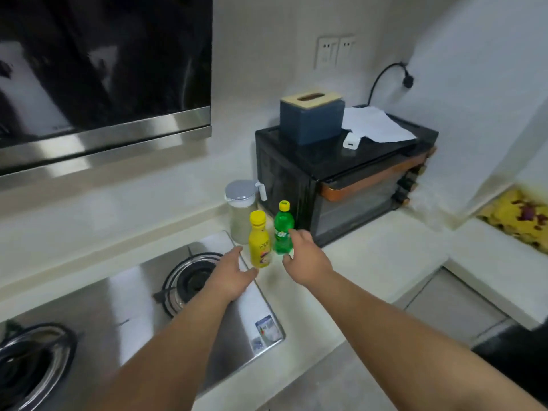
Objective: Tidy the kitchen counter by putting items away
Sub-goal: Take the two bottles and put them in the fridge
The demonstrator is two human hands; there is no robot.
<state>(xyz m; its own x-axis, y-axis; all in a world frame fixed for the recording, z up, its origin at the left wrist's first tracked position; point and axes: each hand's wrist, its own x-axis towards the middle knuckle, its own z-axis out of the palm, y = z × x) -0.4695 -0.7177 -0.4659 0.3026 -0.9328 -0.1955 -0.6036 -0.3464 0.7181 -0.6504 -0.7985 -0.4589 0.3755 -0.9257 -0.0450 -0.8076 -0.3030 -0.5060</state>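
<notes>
A yellow bottle (259,240) with a yellow cap and a green bottle (282,229) with a yellow cap stand upright side by side on the white counter (370,256), in front of a black toaster oven. My left hand (229,277) is spread just left of the yellow bottle, thumb near its base, fingers apart and not closed around it. My right hand (305,259) is just right of the green bottle, fingers apart, fingertips at its side; whether they touch it is unclear.
A clear jug with a grey lid (241,209) stands behind the bottles. The toaster oven (341,179) carries a blue tissue box (311,118) and a white cloth (376,124). A steel gas hob (148,307) lies left, under a range hood (103,84).
</notes>
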